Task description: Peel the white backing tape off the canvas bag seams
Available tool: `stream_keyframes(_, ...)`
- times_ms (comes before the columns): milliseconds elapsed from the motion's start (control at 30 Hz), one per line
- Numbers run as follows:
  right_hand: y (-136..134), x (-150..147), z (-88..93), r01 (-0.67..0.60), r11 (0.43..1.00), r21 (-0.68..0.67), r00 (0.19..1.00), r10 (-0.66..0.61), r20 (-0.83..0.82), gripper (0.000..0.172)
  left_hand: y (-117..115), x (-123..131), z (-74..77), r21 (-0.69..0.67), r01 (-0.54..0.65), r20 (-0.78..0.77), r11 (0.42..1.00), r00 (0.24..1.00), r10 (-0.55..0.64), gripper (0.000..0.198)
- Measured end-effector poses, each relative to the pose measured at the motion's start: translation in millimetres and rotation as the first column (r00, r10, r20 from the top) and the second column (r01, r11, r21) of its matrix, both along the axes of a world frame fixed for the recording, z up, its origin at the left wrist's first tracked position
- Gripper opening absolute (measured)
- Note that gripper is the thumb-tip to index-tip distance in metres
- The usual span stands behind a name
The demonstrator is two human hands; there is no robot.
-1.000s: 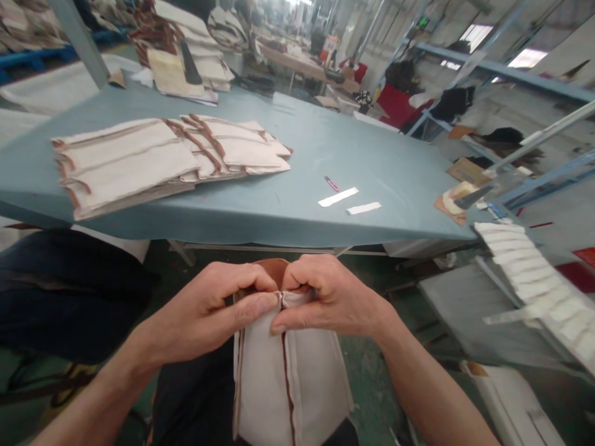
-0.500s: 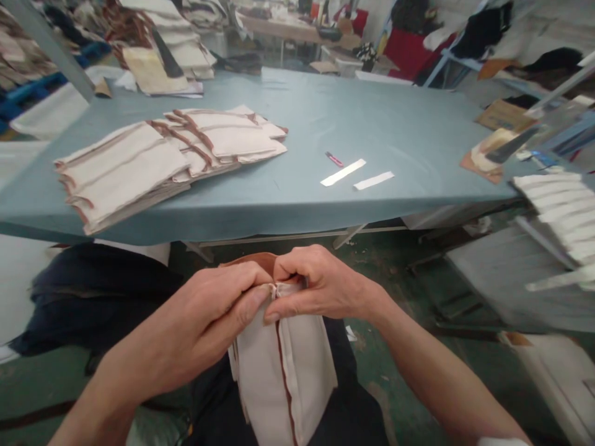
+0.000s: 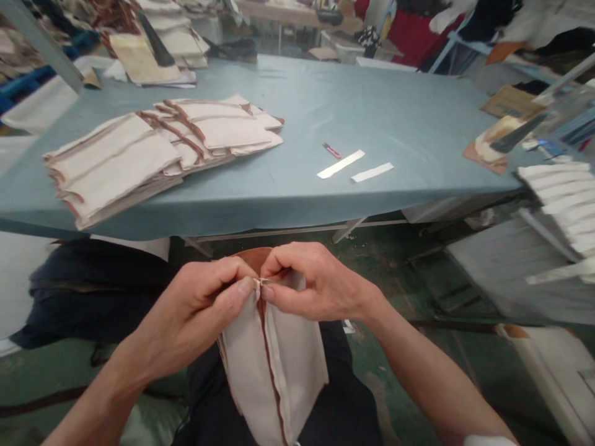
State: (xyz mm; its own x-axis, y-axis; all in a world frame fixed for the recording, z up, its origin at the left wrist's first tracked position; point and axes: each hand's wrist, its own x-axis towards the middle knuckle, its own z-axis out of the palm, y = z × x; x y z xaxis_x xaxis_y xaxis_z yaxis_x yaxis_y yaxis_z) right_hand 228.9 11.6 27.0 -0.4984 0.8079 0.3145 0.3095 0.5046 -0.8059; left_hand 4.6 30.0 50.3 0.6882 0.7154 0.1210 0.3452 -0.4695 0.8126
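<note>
Left hand (image 3: pixel 199 303) and right hand (image 3: pixel 316 282) pinch the top of a pale bag-like piece (image 3: pixel 297 347), close together, right where a brown line runs down its middle. It sits on the person's dark lap (image 3: pixel 346 384), in front of a blue bench (image 3: pixel 409 118). Big pile of pale pieces (image 3: pixel 121 155) lies on the bench's left side. Small pink snips (image 3: pixel 331 150) lie beside two white strips (image 3: pixel 341 165). Farther right is a brown box (image 3: pixel 511 101); its marks are too blurry to read.
</note>
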Motion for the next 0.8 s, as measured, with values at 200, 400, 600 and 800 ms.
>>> stream_keyframes(200, -7.8, -8.2, 2.9, 0.118, 0.947, 0.299, 0.971, -0.172, 0.163, 0.009, -9.8, 3.6, 5.7, 0.12, -0.137, -0.049, 0.983, 0.988, 0.144, 0.037)
stream_keyframes(400, -7.0, -12.9, 4.8, 0.106, 0.966, 0.237, 0.989, -0.127, 0.075, 0.012, -10.2, -0.2, 4.0, 0.032, -0.104, -0.005, 0.994, 0.994, 0.105, 0.037)
stream_keyframes(600, -5.0, -18.6, 7.5, 0.097, 0.993, -0.074, 0.995, -0.099, -0.023, 0.017, -5.0, -8.9, -6.1, -0.225, -0.032, 0.068, 0.974, 0.997, 0.049, 0.041)
stream_keyframes(800, -0.4, -19.0, 11.6, 0.04, 0.966, -0.255, 0.999, -0.039, 0.01, 0.022, 0.5, -11.9, -19.0, -0.334, 0.003, 0.112, 0.943, 0.993, 0.036, 0.036)
